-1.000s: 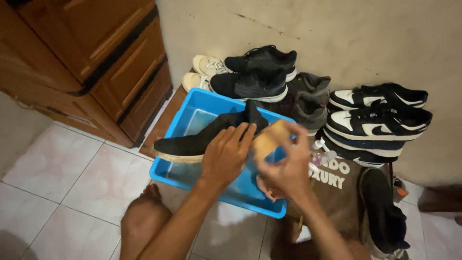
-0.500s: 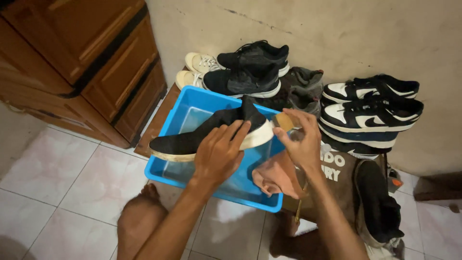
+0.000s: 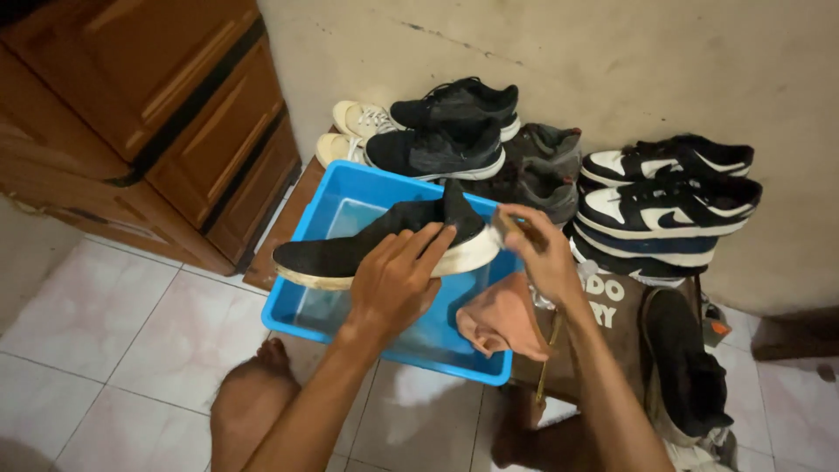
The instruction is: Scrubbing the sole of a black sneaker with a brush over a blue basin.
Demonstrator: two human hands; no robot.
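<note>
Underfoot: pale tiled floor (image 3: pixel 114 323) meeting a plaster wall (image 3: pixel 612 61); wooden cabinet (image 3: pixel 166 114) to the left of the blue tub (image 3: pixel 350 205). Rows of shoes (image 3: pixel 454 140) line the wall beyond the tub. Black slip-on shoe (image 3: pixel 350 253), pale sole: held above the tub, long axis roughly level across the view, toe toward the cabinet, heel toward the right hand (image 3: pixel 542 253). Left hand (image 3: pixel 393 284): laid over the shoe's near side, fingers spread, gripping. Right hand: closed on a small brush (image 3: pixel 507 220), only partly visible, at the heel. Peach cloth (image 3: pixel 502 319): draped on the tub's near right corner. Brown bag (image 3: pixel 620 332): right of the tub.
</note>
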